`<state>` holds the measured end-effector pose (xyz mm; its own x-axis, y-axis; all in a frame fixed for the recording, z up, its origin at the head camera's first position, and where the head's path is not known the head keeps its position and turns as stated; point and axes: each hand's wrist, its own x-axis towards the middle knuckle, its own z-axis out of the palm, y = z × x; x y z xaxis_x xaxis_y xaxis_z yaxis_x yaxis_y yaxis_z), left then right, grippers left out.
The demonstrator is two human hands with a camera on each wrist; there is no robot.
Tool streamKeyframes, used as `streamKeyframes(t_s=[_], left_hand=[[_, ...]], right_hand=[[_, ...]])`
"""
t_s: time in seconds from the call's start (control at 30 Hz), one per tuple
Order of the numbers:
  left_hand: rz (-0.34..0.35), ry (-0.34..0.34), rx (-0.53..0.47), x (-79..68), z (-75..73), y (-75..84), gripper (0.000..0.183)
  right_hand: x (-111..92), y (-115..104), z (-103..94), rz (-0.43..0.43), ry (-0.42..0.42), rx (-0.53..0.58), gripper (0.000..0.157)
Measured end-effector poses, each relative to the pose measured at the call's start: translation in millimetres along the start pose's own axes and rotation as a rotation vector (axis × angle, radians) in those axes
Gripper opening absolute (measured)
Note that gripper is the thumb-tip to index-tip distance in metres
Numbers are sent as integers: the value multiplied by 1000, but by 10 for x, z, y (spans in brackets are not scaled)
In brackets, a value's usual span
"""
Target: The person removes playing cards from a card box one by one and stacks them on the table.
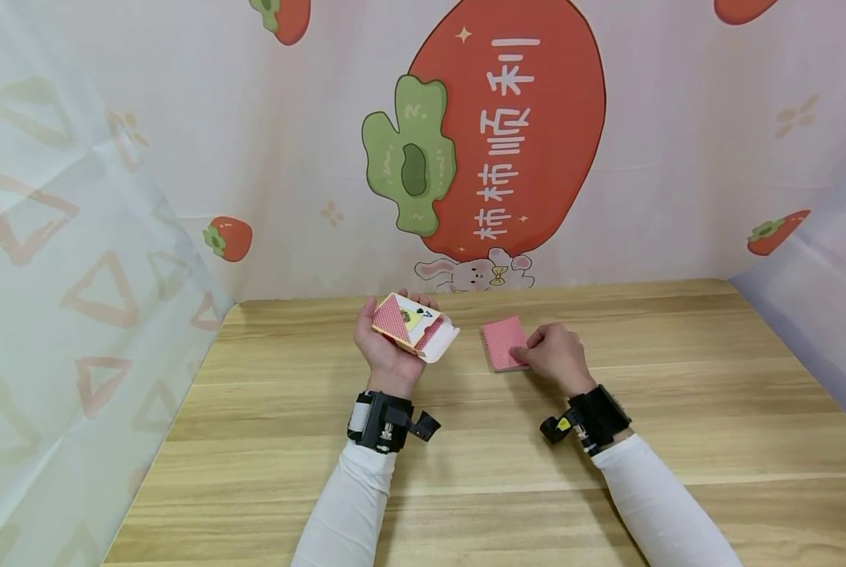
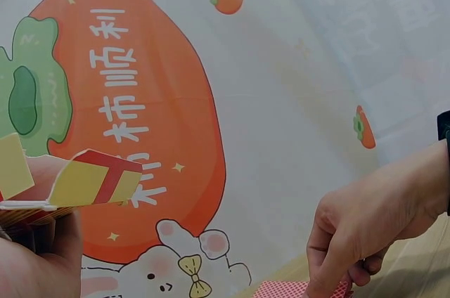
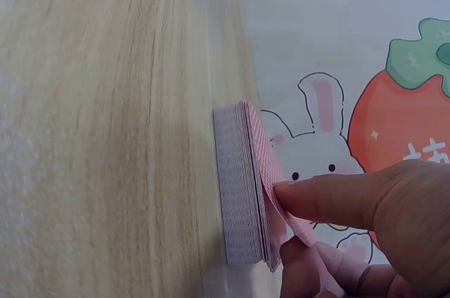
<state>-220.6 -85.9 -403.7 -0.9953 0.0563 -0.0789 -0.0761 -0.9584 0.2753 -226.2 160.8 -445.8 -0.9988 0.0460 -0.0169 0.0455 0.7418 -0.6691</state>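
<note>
My left hand (image 1: 389, 358) holds a playing card box (image 1: 403, 319) above the table, palm up with fingers round its far side. The box has a red patterned face with an ace printed on it, and its flap (image 1: 440, 342) hangs open toward the right. To its right, a red-backed deck of cards (image 1: 501, 337) lies flat on the table. At the deck's near right corner, my right hand (image 1: 559, 356) pinches the top card (image 3: 264, 157) between thumb and fingers. That corner is bent up from the stack in the right wrist view.
Wood-grain table (image 1: 288, 488) lies beneath both hands. A pale printed curtain (image 1: 309, 142) with fruit and a rabbit stands along the table's back edge, and more cloth hangs at both sides. Each wrist wears a black camera mount (image 1: 380, 423).
</note>
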Motion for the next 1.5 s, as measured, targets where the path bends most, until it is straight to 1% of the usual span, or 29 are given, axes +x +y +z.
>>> streamKeyframes(t_s=[0.07,0.3,0.47,0.73,0.93,1.13,1.2,1.33,1.5], left_hand=[[1,-1,4,-3,2,0,45],[3,29,28,-18,-9,-5,47],[0,24,12,-23,-7,-3,45],[4,23,35,-19,-9,0,49],[3,16,31,-14,-2,-4,48],[1,4,28,-27,2,-10,53],[2,1,29,-29,0,-10,55],[0,-6,19,-26,-4,-12,52],[-3,-3,19,-26,0,-11,49]], right_hand=[[-1,3,2,1,-2,1,28],[-15,14,21,4,-5,-9,29],[-19,8,24,2,4,-27,29],[-28,-3,6,-7,17,-57,30],[-23,-11,-11,7,9,-80,30],[-23,-8,-30,17,7,-80,32],[-24,-10,-30,14,9,-78,32],[-23,-3,-16,4,19,-82,33],[-21,0,4,-29,57,-88,33]])
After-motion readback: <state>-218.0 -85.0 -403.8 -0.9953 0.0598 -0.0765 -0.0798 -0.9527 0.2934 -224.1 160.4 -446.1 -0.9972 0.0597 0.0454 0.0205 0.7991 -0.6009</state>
